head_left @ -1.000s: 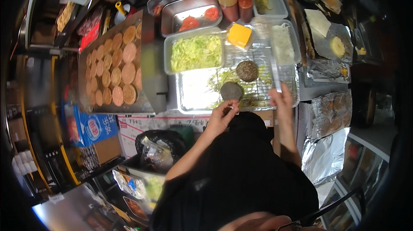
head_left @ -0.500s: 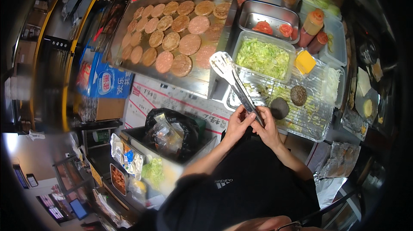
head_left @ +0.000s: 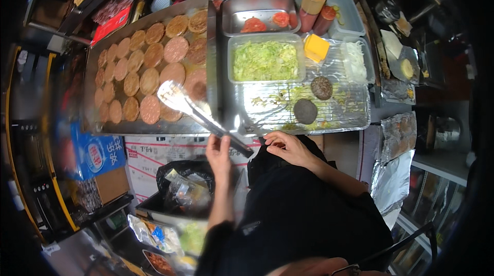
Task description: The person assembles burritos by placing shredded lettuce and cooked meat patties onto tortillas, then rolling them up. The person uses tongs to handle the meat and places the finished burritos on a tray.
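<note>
My left hand grips a pair of metal tongs with dark handles, at the near right corner of the griddle. Over the griddle's edge, the stained tips of the tongs reach toward the meat patties, several of them lying there in rows. Beside the near edge of the foil-lined tray, my right hand holds nothing, its fingers apart. On that tray's wire rack lie a dark bun half and a seeded bun half.
Shredded lettuce, yellow cheese slices and a container of white shreds sit along the tray. Behind are a steel pan with tomato slices and sauce bottles. A black-lined bin stands below the griddle.
My right hand has let go of the tongs and moved apart. The left hand has carried them left to the griddle. The view has shifted to the right.
</note>
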`<state>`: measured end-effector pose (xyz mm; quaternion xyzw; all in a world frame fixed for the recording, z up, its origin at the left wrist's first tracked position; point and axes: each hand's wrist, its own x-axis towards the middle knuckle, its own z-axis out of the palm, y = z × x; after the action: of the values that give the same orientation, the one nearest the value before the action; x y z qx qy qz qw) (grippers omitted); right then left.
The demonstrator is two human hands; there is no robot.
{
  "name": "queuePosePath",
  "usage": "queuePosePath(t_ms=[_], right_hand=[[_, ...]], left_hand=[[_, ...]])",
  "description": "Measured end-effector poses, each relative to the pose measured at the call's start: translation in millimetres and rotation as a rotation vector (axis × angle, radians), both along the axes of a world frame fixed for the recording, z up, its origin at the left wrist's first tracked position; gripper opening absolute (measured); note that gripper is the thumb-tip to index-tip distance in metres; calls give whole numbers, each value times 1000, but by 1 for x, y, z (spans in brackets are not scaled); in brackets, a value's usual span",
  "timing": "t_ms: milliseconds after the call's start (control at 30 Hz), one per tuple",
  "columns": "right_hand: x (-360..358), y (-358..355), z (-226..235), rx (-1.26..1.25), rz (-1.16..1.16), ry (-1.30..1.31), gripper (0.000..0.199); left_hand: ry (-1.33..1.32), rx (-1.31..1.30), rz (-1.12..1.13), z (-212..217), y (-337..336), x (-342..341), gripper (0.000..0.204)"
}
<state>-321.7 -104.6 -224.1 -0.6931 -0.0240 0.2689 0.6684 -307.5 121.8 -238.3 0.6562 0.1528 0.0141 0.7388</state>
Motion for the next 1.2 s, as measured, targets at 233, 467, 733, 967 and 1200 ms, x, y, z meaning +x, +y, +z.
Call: queuePosePath(t_ms=[233, 467, 733, 967, 1200], right_hand=[[21, 4, 4, -111, 156, -73, 49], [32, -12, 9, -97, -59, -228, 52], [42, -90, -16, -37, -492, -169, 42], [29, -170, -11, -146, -753, -120, 41], [18, -182, -23, -133, -842, -123, 47]], left_hand=[[58, -194, -165, 7, -43, -1, 30], [111, -235, -301, 3, -79, 8, 36], [-56, 431, -432, 4, -93, 112, 30], [-418, 930, -428, -16, -147, 296, 21], [103, 1480, -820, -116, -124, 435, 40]])
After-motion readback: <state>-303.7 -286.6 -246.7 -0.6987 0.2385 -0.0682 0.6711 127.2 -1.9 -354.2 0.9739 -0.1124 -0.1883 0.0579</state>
